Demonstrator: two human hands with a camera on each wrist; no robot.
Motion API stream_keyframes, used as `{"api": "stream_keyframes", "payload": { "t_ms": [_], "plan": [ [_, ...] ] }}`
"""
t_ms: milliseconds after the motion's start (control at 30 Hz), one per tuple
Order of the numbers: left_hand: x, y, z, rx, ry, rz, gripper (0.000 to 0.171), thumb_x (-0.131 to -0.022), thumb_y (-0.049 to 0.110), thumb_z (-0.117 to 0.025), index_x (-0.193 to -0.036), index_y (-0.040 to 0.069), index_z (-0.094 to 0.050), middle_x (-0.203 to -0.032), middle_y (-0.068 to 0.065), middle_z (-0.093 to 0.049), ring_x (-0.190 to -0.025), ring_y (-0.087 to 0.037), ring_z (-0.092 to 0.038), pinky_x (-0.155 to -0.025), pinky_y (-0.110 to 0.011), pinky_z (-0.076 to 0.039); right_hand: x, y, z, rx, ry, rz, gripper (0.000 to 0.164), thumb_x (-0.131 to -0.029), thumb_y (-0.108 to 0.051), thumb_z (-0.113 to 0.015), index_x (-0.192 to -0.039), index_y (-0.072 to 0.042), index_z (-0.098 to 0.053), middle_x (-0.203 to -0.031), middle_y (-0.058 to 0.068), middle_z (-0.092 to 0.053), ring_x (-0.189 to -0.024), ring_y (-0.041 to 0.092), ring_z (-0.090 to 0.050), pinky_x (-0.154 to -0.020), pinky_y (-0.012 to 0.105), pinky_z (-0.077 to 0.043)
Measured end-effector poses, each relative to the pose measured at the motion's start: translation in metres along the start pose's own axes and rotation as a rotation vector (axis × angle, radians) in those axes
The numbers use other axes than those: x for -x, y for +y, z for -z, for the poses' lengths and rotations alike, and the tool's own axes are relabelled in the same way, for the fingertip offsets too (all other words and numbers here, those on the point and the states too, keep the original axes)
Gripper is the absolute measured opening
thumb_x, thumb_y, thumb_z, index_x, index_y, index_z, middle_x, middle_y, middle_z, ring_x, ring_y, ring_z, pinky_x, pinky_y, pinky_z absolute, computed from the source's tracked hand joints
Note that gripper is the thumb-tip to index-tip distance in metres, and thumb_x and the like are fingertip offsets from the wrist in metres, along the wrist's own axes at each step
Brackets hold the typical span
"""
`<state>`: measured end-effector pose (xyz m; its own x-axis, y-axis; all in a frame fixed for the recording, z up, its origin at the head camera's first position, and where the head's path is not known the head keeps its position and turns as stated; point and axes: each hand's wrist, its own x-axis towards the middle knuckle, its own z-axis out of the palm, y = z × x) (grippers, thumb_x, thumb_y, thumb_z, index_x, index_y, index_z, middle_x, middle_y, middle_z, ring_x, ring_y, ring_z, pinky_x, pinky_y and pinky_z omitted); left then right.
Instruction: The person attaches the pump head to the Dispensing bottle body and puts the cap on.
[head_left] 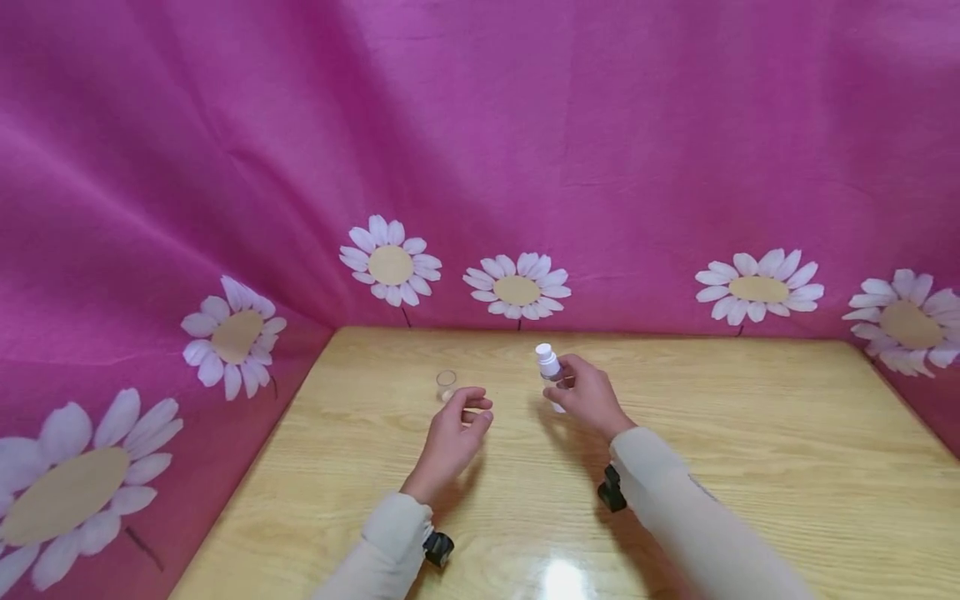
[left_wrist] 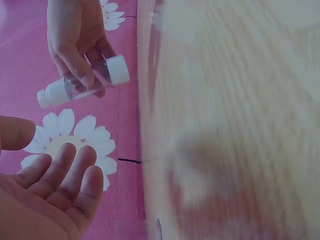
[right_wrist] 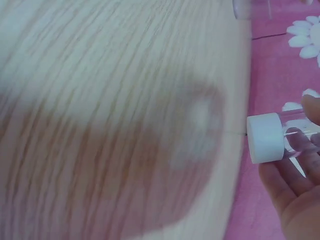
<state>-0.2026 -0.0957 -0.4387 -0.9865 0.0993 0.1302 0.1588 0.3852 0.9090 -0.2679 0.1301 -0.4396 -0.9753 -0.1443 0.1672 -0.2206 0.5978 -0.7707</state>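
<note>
My right hand (head_left: 591, 398) grips a small clear bottle (left_wrist: 82, 86) by its transparent middle, above the table. The bottle has a white pump top (head_left: 547, 360) and a white base (right_wrist: 265, 138); in the head view it stands nearly upright, tilted slightly. My left hand (head_left: 452, 433) hovers to the left with nothing in it, its fingers loosely bent and the palm turned toward the bottle. Just beyond the left fingertips stands a clear cap (head_left: 446, 379) on the table, its round rim up. Part of that cap shows at the edge of the right wrist view.
A glossy light wood table (head_left: 720, 417) lies under both hands and mirrors them. Pink cloth (head_left: 637, 167) with large white daisies hangs behind it and at the sides. Each wrist carries a black camera mount (head_left: 612, 489).
</note>
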Motion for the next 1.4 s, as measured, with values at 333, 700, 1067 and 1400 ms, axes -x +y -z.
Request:
{"api": "stream_keyframes", "payload": {
  "t_ms": [333,700,1067,1400],
  "plan": [
    [0.000,0.001,-0.013,-0.014,-0.028,0.022,0.035,-0.098,0.017,-0.057,-0.132,0.009,-0.054,-0.122,-0.011,-0.067,-0.095,-0.018,-0.063,-0.074,-0.027,-0.051,-0.019,0.009,-0.013,-0.034,0.026,-0.048,0.045,-0.088,-0.008,-0.071,-0.130,-0.001,-0.057,-0.120,0.024,-0.068,-0.110,0.038,-0.067,-0.096,0.050,-0.053],
    [-0.001,-0.002,-0.023,0.031,-0.039,0.037,0.032,-0.101,0.018,-0.053,-0.131,0.007,-0.054,-0.119,-0.013,-0.067,-0.090,-0.026,-0.067,-0.073,-0.022,-0.049,-0.029,0.025,-0.030,-0.135,0.106,-0.121,0.044,-0.089,-0.012,-0.073,-0.131,-0.008,-0.062,-0.121,0.018,-0.071,-0.113,0.032,-0.068,-0.099,0.046,-0.053],
    [-0.002,-0.004,-0.022,0.052,-0.087,0.076,0.037,-0.101,0.020,-0.054,-0.134,0.003,-0.052,-0.121,-0.013,-0.065,-0.090,-0.023,-0.066,-0.071,-0.022,-0.048,-0.034,0.019,-0.045,-0.281,0.097,-0.189,0.048,-0.090,-0.009,-0.071,-0.137,-0.012,-0.060,-0.130,0.015,-0.067,-0.122,0.030,-0.064,-0.105,0.044,-0.050],
    [-0.007,-0.004,-0.013,-0.005,-0.032,0.064,0.028,-0.100,0.018,-0.056,-0.125,0.006,-0.060,-0.120,-0.012,-0.067,-0.083,-0.012,-0.062,-0.069,-0.022,-0.047,-0.033,0.022,-0.043,-0.253,0.101,-0.159,0.050,-0.089,-0.008,-0.072,-0.138,-0.009,-0.058,-0.129,0.018,-0.067,-0.122,0.033,-0.064,-0.105,0.044,-0.049]
  ]
}}
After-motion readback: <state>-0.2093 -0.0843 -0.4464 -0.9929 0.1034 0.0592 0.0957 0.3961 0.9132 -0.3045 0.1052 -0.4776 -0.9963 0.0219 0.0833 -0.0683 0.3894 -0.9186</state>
